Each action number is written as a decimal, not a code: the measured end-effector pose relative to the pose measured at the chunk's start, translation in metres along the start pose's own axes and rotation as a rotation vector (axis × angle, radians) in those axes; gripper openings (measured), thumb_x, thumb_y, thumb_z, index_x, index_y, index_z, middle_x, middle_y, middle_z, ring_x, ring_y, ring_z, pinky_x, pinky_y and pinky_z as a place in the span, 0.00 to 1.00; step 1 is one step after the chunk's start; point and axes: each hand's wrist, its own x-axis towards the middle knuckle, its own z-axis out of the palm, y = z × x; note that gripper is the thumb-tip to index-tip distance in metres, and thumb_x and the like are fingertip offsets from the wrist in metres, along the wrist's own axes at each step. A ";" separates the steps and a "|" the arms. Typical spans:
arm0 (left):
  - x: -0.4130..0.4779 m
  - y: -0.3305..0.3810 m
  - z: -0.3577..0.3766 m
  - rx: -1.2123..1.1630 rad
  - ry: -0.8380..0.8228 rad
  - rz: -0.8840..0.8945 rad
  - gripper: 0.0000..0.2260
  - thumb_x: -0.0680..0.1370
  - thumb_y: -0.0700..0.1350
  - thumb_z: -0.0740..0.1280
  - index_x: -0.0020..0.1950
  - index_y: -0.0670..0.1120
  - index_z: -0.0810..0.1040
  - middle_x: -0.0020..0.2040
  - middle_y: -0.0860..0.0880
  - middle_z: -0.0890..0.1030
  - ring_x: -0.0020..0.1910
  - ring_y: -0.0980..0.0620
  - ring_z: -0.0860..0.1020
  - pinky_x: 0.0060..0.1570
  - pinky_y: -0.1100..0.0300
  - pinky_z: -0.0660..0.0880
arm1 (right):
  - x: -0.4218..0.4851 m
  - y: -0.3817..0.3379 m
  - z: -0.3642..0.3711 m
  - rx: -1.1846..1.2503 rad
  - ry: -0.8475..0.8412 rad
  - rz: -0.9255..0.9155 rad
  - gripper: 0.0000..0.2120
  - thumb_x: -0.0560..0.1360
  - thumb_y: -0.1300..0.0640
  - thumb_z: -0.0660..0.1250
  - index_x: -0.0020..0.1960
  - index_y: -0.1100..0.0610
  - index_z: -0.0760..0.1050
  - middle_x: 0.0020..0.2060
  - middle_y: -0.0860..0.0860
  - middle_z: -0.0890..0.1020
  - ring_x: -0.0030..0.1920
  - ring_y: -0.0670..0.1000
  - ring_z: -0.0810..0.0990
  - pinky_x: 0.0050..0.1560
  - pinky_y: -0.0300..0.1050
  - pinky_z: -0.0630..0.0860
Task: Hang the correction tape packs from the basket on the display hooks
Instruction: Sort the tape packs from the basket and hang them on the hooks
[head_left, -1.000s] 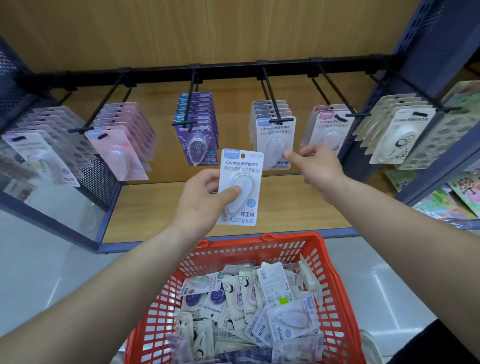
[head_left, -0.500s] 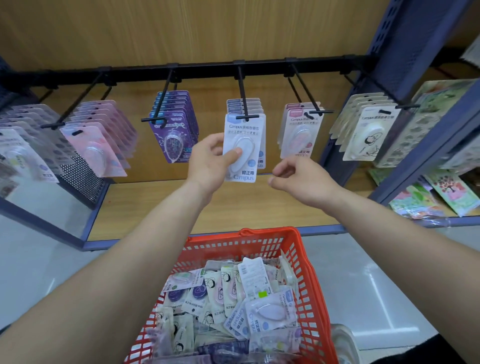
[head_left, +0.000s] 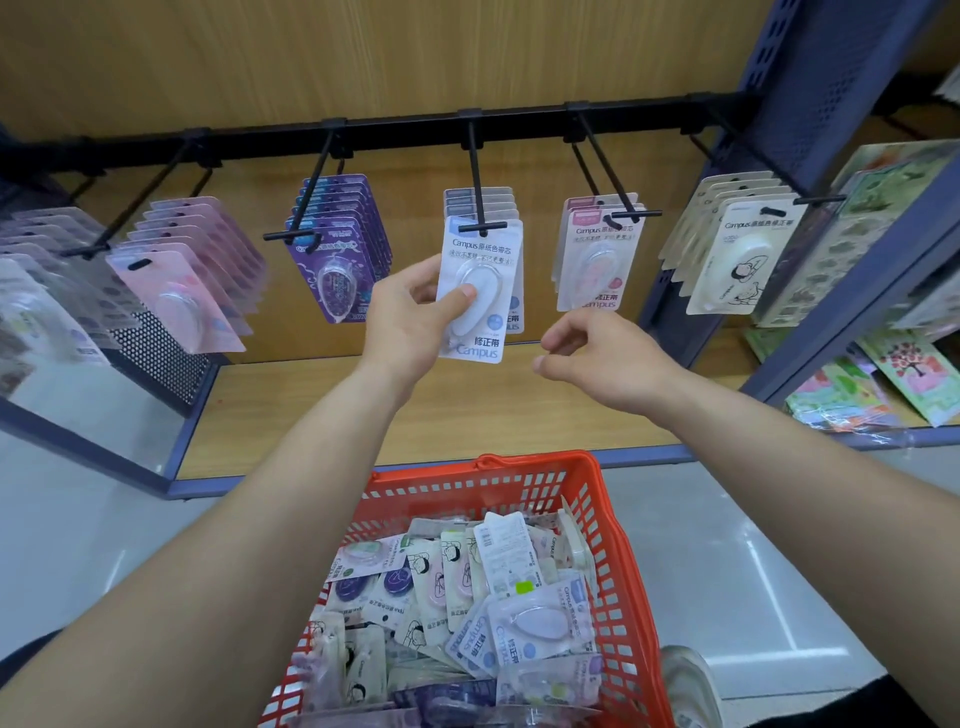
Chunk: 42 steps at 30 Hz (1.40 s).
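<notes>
Since 1 second ago, the left hand (head_left: 410, 317) has lifted the blue pack (head_left: 478, 291) up to the tip of the middle hook (head_left: 474, 171). It pinches the pack, thumb on the bubble. The right hand (head_left: 608, 358) has drawn back, loosely curled and empty. Whether the slot is threaded yet is unclear. Keep the card square and slide it back. More packs wait in the basket (head_left: 447, 480).

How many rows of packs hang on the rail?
6, left to right: clear packs, pink packs, purple packs, blue packs, rose packs, cream packs; more may be hidden offscreen.
</notes>
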 end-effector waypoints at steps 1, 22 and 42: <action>0.002 -0.001 0.001 0.011 0.009 -0.007 0.13 0.80 0.39 0.70 0.64 0.49 0.83 0.53 0.52 0.87 0.54 0.50 0.85 0.47 0.56 0.83 | 0.000 0.000 0.000 -0.007 0.002 -0.002 0.11 0.76 0.48 0.73 0.55 0.52 0.79 0.50 0.45 0.81 0.49 0.43 0.79 0.42 0.34 0.72; -0.123 -0.073 -0.096 0.874 -0.416 -0.308 0.27 0.77 0.56 0.73 0.73 0.48 0.74 0.67 0.51 0.79 0.58 0.51 0.81 0.62 0.54 0.77 | -0.050 0.038 0.096 -0.383 -0.343 0.027 0.14 0.76 0.50 0.73 0.57 0.55 0.77 0.52 0.50 0.81 0.53 0.52 0.79 0.54 0.47 0.74; -0.158 -0.295 -0.105 0.833 -0.246 -0.574 0.31 0.75 0.53 0.76 0.75 0.47 0.71 0.72 0.45 0.74 0.70 0.43 0.72 0.70 0.52 0.69 | -0.053 0.164 0.255 -0.188 0.014 0.321 0.33 0.73 0.55 0.75 0.75 0.56 0.66 0.70 0.55 0.73 0.71 0.57 0.70 0.69 0.52 0.65</action>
